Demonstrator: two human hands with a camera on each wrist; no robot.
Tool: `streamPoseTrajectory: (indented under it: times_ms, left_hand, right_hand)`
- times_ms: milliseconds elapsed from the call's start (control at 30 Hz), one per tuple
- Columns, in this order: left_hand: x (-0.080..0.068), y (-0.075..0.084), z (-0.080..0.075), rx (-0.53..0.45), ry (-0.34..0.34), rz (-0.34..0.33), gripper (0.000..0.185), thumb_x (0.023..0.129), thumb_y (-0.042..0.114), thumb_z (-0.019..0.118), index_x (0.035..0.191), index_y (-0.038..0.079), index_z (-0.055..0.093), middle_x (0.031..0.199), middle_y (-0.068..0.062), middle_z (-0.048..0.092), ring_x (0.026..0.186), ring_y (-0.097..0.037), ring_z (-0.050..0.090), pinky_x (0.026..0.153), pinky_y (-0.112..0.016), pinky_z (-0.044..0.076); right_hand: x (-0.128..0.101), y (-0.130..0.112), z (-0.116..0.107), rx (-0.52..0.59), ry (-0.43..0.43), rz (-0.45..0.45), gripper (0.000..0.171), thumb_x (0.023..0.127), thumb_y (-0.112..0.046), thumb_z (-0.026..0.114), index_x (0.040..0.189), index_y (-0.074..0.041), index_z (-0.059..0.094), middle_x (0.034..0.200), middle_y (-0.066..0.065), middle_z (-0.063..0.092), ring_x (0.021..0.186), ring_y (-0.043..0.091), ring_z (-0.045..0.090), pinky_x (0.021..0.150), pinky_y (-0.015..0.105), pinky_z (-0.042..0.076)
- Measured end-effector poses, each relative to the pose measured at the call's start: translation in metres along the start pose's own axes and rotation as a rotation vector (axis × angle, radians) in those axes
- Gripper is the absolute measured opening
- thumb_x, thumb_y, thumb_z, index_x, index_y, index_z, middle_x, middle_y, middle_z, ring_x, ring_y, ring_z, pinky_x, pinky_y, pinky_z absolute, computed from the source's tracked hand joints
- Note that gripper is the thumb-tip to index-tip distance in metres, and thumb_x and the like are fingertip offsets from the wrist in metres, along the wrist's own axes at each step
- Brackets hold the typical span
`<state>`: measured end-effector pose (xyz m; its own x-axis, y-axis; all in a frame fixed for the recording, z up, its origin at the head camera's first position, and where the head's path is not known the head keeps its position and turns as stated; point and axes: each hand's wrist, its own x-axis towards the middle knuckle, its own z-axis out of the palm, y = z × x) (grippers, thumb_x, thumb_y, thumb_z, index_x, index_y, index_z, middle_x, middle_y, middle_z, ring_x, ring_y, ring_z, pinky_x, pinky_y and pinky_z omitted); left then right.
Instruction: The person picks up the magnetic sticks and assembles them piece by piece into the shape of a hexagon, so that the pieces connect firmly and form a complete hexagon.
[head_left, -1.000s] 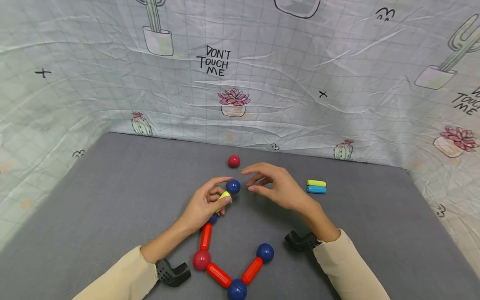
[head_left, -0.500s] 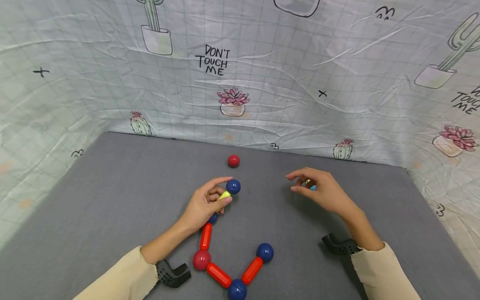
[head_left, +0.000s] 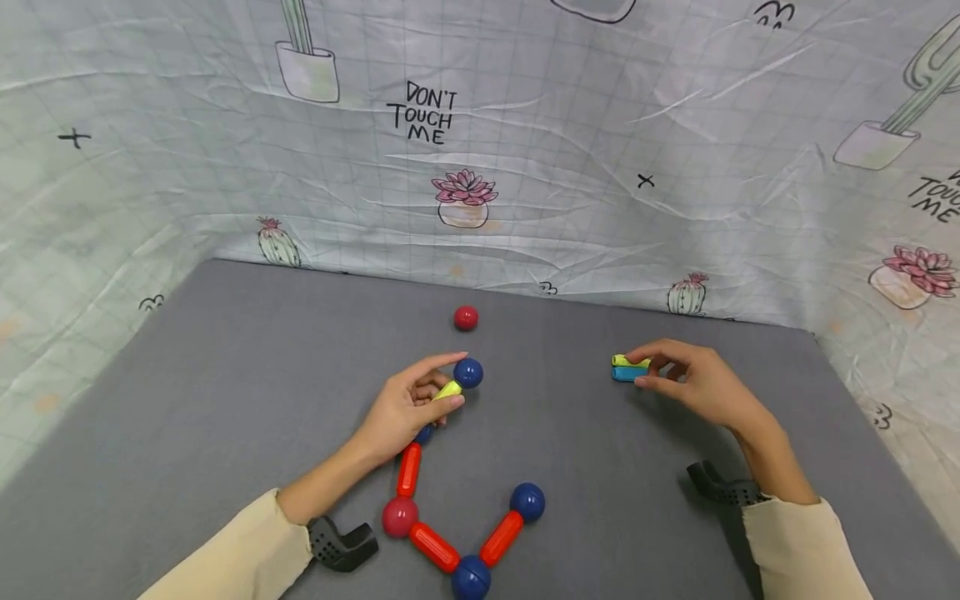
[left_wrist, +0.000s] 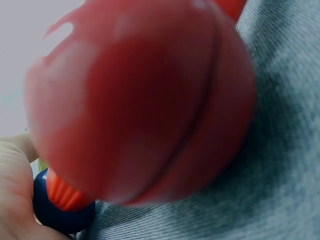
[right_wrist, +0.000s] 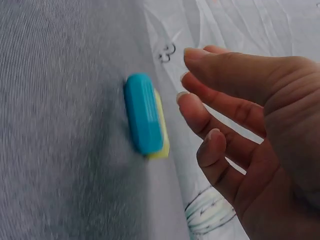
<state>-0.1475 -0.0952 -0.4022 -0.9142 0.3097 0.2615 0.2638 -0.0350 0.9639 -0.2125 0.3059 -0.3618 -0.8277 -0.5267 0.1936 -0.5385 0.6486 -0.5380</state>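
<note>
My left hand (head_left: 405, 408) grips a yellow magnetic rod (head_left: 448, 391) between thumb and fingers, its index fingertip on the blue ball (head_left: 468, 373) at the rod's end. Below that hand runs a joined chain: a partly hidden blue ball (head_left: 423, 433), a red rod (head_left: 408, 469), a red ball (head_left: 401, 517), then more red rods and blue balls. My right hand (head_left: 697, 379) hovers by a blue rod (right_wrist: 144, 114) and a yellow rod (head_left: 628, 361) lying side by side. In the right wrist view its bent fingers stand apart from both rods.
A loose red ball (head_left: 466, 317) lies toward the back of the grey table (head_left: 300, 333). Behind the table hangs a printed cloth (head_left: 555, 167). In the left wrist view the chain's red ball (left_wrist: 145, 105) fills most of the picture.
My right hand has moved right, away from the left hand, to the blue and yellow rods. The left hand keeps its hold on the yellow rod almost unmoved.
</note>
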Motion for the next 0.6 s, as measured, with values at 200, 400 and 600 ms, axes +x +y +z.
streamPoseTrajectory:
  times_ms: [200,400,600]
  left_hand:
    - [0.000,0.011,0.002,0.017,-0.013,-0.008,0.048,0.087,-0.009,0.064,0.133,-0.004,0.051,0.088,-0.020,0.059,0.060,-0.037,0.051,0.052,-0.030,0.045]
    - [0.000,0.011,0.001,0.029,-0.023,-0.023,0.047,0.088,-0.007,0.064,0.133,-0.003,0.051,0.089,-0.019,0.060,0.061,-0.038,0.051,0.052,-0.029,0.044]
    - [0.000,0.012,0.002,0.034,-0.026,-0.013,0.047,0.088,-0.007,0.063,0.133,-0.003,0.050,0.087,-0.018,0.060,0.060,-0.038,0.051,0.051,-0.030,0.044]
  right_hand:
    - [-0.005,0.008,-0.001,0.004,0.010,0.067,0.028,0.085,-0.016,0.074,0.112,-0.019,0.068,0.102,-0.003,0.066,0.082,0.010,0.058,0.068,0.024,0.049]
    - [-0.005,0.014,0.004,0.019,0.024,0.064,0.027,0.083,-0.016,0.076,0.109,-0.018,0.070,0.095,-0.002,0.066,0.079,0.011,0.058,0.066,0.024,0.049]
    - [-0.005,0.018,0.007,-0.008,0.034,0.080,0.022,0.083,-0.019,0.076,0.104,-0.022,0.071,0.089,-0.006,0.064,0.075,0.010,0.057,0.064,0.024,0.048]
